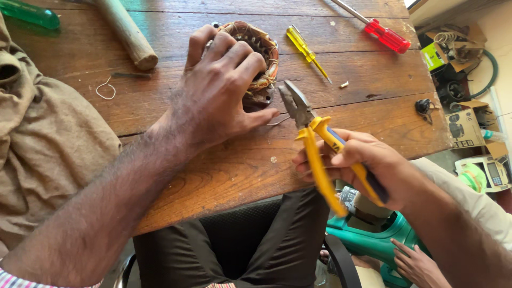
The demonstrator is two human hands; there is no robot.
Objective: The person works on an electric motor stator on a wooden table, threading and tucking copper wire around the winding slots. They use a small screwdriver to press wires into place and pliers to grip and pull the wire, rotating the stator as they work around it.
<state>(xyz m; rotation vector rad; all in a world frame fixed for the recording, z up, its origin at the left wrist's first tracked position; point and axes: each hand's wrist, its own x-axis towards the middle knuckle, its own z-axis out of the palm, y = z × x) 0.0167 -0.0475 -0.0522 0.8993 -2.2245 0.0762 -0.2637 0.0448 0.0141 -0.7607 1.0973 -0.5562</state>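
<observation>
Head view: left hand (221, 88) clamped down over a round motor stator (256, 56) with copper windings, fingers curled across its top, out toward the far middle of the wooden table (224, 170). Right hand (368, 168) wrapped shut around yellow-handled pliers (314, 138) at the near edge, jaws slightly parted, tips just beside the stator. Yellow screwdriver (306, 50) and red screwdriver (376, 29) toward the far right corner. Wooden handle (128, 34) far left.

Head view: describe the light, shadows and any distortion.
Head view: daylight, brightest and washed out at the top right corner; the left hand shades the coil; the pliers in the right hand are sharp; the table edges bow from the wide lens.
</observation>
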